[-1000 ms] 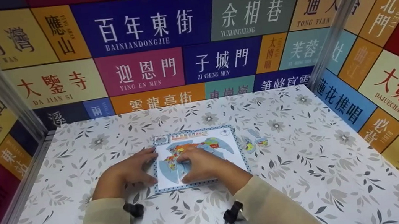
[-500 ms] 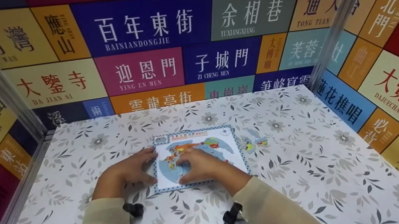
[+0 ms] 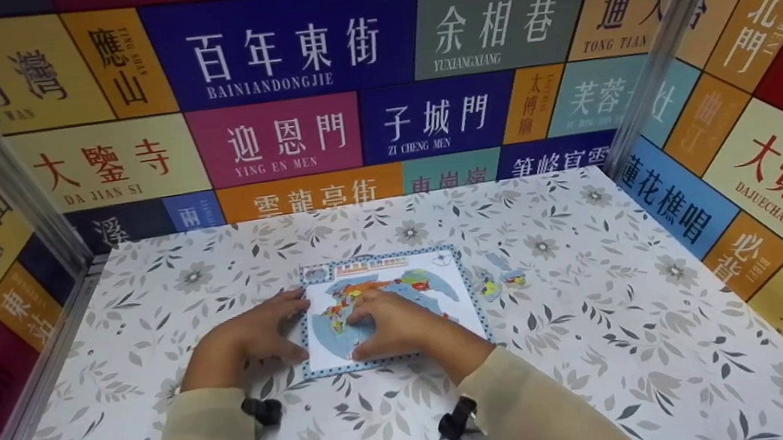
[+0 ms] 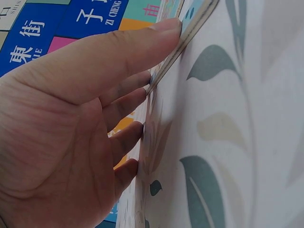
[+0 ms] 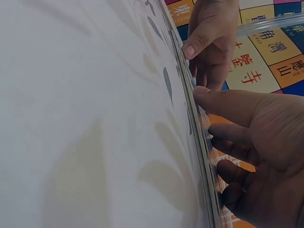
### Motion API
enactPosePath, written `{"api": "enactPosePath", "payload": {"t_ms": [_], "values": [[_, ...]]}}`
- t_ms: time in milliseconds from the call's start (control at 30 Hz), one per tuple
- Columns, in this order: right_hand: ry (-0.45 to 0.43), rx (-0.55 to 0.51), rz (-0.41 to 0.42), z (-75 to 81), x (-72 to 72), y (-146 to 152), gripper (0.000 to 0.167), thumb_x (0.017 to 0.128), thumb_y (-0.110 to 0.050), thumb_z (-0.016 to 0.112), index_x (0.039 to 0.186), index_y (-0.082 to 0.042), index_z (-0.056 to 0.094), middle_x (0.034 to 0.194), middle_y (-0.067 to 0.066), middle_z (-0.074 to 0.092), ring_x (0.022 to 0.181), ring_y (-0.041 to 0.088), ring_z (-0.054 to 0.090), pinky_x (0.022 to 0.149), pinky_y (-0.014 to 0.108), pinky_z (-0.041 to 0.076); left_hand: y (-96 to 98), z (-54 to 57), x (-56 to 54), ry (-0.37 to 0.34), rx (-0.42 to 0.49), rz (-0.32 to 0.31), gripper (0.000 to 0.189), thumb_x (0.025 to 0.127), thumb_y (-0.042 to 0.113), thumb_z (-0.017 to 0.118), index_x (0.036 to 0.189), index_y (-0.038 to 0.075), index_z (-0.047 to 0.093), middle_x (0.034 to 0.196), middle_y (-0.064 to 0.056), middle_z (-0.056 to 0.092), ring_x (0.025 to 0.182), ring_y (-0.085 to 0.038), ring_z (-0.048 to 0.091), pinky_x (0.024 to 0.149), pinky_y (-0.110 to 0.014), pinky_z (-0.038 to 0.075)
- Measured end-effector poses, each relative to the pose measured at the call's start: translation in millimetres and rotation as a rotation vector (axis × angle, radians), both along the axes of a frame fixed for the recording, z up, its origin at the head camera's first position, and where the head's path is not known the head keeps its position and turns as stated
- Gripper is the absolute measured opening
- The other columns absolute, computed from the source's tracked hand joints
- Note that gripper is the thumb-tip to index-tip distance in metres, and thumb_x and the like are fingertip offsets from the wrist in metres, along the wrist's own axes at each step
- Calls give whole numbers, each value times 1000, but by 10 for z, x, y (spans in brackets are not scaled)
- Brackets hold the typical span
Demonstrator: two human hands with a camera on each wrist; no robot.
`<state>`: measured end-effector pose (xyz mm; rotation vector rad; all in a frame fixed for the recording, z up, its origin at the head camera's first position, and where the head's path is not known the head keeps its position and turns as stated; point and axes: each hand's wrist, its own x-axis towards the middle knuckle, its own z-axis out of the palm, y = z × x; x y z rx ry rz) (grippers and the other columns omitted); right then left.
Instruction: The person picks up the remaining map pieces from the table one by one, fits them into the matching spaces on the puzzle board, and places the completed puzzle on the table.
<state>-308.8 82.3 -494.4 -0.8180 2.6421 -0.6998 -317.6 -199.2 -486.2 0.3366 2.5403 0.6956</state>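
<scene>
A world-map jigsaw puzzle (image 3: pixel 335 339) with a blue dotted border lies flat on the table. Beside its left edge is my left hand (image 3: pixel 255 336), fingers spread. In the left wrist view, the thumb (image 4: pixel 166 35) touches the board's edge (image 4: pixel 192 33) while the other fingertips rest low along the side. My right hand (image 3: pixel 399 321) lies over the middle of the map, thumb and fingertips on its pieces. From the right wrist view, those fingers (image 5: pixel 237 135) are loosely bent with their tips on the board (image 5: pixel 202 152). The palm hides part of the map.
Several loose puzzle pieces (image 3: pixel 513 279) lie just right of the board. A floral cloth (image 3: pixel 593 375) covers the table. Panels with large printed characters (image 3: pixel 286 48) enclose the back and sides, joined by metal posts (image 3: pixel 667 17).
My right hand has shifted slightly left, and the white gap between map pieces near its thumb has closed. The left hand stays at the board's edge.
</scene>
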Motion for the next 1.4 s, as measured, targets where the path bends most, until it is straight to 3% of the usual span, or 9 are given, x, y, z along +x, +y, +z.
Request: {"api": "enactPosePath", "payload": {"t_ms": [167,367,667,1133,1400], "values": [[-54,-26,-52,51,-3,23,58,87,-45,87,138,-23,73,148,-4,61,144,20,55,125,42,44,4,4,-1,6,0,-8,95,84,38,90,166,34,41,182,8,15,170,-35,9,135,-68,12],[-116,-71,-105,112,-25,93,60,88,-44,88,142,-24,70,165,-1,50,157,22,43,131,45,38,10,2,6,3,-1,-9,95,84,38,90,166,34,41,182,9,14,170,-35,8,135,-69,12],[-78,-140,-141,215,-64,305,56,89,-41,88,139,-22,72,137,0,68,130,24,63,115,48,52,-3,4,23,-21,49,23,96,82,32,91,165,34,42,182,11,14,171,-34,6,136,-66,10],[-89,-154,-261,315,-141,697,54,89,-41,88,138,-24,72,139,1,67,127,28,63,105,48,57,19,30,45,-63,57,81,98,79,35,94,163,42,43,181,16,15,171,-34,5,134,-69,11],[-65,-137,-362,377,-202,1024,56,90,-41,86,141,-24,69,137,0,68,112,24,62,94,45,55,32,40,45,-69,49,88,98,79,35,94,163,43,43,181,16,14,171,-33,5,135,-68,12]]}}
